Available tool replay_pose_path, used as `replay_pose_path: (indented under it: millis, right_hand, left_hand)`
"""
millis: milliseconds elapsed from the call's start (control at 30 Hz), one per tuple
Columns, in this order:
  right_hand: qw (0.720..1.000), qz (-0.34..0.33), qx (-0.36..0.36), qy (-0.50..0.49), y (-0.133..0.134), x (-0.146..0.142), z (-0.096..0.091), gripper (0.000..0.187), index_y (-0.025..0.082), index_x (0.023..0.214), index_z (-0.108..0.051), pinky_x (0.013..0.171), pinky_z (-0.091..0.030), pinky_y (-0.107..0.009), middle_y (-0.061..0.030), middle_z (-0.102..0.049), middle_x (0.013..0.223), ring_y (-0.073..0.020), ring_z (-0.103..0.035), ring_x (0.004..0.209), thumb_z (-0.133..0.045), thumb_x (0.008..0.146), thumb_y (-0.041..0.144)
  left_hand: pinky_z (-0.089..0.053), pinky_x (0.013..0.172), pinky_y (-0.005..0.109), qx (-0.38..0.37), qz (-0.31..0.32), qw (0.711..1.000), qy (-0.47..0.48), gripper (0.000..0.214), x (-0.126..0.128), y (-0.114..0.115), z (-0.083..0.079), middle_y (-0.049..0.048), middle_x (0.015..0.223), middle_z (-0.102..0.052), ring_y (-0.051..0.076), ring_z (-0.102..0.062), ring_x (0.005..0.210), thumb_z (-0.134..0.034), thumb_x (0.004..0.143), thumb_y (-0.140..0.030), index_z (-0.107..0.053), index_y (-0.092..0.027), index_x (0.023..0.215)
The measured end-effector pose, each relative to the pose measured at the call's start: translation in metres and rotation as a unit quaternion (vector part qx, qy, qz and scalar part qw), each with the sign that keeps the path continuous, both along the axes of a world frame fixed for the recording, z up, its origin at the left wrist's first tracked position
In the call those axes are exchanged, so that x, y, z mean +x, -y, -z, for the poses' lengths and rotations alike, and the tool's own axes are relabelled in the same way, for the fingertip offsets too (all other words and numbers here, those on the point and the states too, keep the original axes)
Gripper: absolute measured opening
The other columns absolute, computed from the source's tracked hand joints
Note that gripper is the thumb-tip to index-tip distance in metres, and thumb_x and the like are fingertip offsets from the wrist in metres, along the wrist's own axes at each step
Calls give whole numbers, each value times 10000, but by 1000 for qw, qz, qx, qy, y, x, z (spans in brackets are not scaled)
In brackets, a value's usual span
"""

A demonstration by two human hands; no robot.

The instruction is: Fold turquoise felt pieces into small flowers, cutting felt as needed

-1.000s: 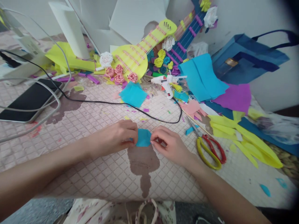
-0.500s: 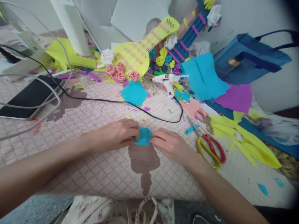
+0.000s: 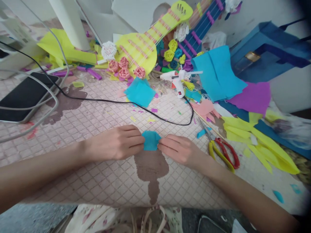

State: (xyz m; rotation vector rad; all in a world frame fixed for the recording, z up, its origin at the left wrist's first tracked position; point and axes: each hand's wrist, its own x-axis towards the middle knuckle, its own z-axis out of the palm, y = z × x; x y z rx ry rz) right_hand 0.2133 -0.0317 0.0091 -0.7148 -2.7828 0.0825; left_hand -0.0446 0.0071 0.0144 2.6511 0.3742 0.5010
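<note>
A small turquoise paper piece (image 3: 151, 140) lies on the pink quilted cloth (image 3: 102, 181), pinched from both sides. My left hand (image 3: 119, 143) grips its left edge with closed fingers. My right hand (image 3: 178, 149) grips its right edge the same way. The paper looks folded, with angled corners. A brown patch of the cloth's pattern sits just below it.
Scissors (image 3: 222, 152) with red and yellow handles lie right of my right hand. A white glue gun (image 3: 178, 79) and its black cord (image 3: 121, 102) lie beyond. A turquoise square (image 3: 139, 92), yellow paper guitar (image 3: 143, 48), coloured sheets, a dark tablet (image 3: 21, 97) surround.
The paper piece has been folded smaller and its corners turned in. Both hands stay pinching it, with fingers now stretched flatter. The camera has shifted slightly.
</note>
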Motion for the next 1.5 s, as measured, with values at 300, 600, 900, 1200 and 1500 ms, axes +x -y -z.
replay_pose_path:
  millis: [300, 600, 900, 1200, 1500]
  right_hand:
    - [998, 48, -16, -27, 2, -5, 9, 249, 175, 865, -614, 730, -504, -334, -83, -632, 897, -190, -549, 836, -384, 932, 105]
    - [962, 141, -182, -148, 4, -10, 10, 136, 196, 886, -571, 778, -483, -325, -67, -589, 932, -177, -552, 896, -448, 894, 138]
    - [949, 151, -218, -172, 6, -11, 7, 111, 196, 872, -548, 777, -464, -318, -56, -570, 911, -173, -547, 886, -480, 864, 107]
    - [949, 160, -214, -167, 7, -11, 10, 86, 197, 844, -540, 787, -456, -314, -57, -565, 936, -174, -545, 903, -513, 866, 118]
    - [932, 196, -241, -188, 11, -14, 8, 103, 194, 830, -537, 736, -452, -286, -52, -528, 944, -158, -536, 871, -534, 834, 91]
  left_hand:
    - [-451, 881, 372, 12, -31, 999, -23, 153, 1, -2, 8, 69, 954, -651, 192, -583, 910, -476, 928, -169, -629, -181, 929]
    - [-464, 826, 335, -71, -120, 990, 12, 54, 4, 9, 12, 66, 974, -603, 192, -561, 909, -581, 842, -186, -591, -168, 893]
    - [-450, 795, 329, -81, -153, 984, 34, 99, 9, 17, 15, 67, 954, -547, 178, -515, 884, -520, 878, -121, -607, -166, 862]
    - [-446, 812, 315, -88, -171, 980, 53, 116, 10, 20, 15, 64, 973, -535, 177, -510, 923, -513, 866, -75, -585, -162, 892]
    - [-432, 831, 326, -101, -203, 973, 43, 124, 12, 25, 17, 56, 996, -518, 188, -485, 962, -504, 865, -81, -580, -168, 821]
